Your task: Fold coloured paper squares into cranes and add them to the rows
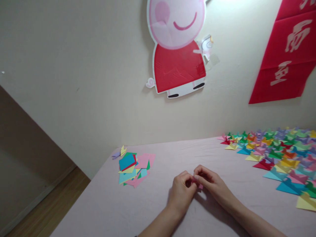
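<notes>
My left hand (182,190) and my right hand (211,183) meet at the middle of the pale pink table (103,210). Both have their fingers pinched together on a small pink folded paper (197,183), mostly hidden between the fingertips. A loose stack of coloured paper squares (134,167) lies to the left of my hands, a short way off. Many folded paper figures (276,151) in several colours cover the table to the right.
The table stands against a cream wall with a cartoon pig cut-out (177,49) and a red banner (286,49). A small yellow and purple folded piece (120,152) sits by the table's far left corner. Wooden floor (49,207) shows at the left.
</notes>
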`<control>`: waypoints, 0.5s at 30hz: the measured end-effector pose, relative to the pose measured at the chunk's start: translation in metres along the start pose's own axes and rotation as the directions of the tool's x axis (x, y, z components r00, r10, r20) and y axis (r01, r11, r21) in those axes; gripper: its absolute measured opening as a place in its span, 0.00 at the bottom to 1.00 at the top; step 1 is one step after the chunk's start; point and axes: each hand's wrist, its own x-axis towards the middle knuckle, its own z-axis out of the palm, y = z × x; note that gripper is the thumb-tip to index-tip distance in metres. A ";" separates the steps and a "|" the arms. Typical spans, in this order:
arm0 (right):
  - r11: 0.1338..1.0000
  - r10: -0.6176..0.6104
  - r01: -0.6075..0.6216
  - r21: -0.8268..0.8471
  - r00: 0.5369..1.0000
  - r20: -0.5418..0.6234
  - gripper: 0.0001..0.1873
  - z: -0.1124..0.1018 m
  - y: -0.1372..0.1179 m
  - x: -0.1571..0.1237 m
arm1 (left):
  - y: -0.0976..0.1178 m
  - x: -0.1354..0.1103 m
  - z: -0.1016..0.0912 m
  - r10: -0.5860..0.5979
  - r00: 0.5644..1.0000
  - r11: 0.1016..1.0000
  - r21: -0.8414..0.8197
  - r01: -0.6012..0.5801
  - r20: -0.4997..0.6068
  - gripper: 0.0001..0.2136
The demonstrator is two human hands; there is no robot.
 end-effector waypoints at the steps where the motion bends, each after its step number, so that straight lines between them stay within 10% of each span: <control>1: 1.000 -0.010 0.010 -0.016 1.000 0.001 0.14 0.000 -0.001 0.000 | 0.000 0.000 0.000 0.004 1.000 1.000 -0.005 -0.004 -0.001 0.10; 15: 0.988 -0.046 0.031 -0.153 0.994 -0.098 0.21 -0.010 -0.004 0.005 | -0.006 0.006 -0.004 -0.086 0.994 0.979 -0.193 0.073 -0.060 0.12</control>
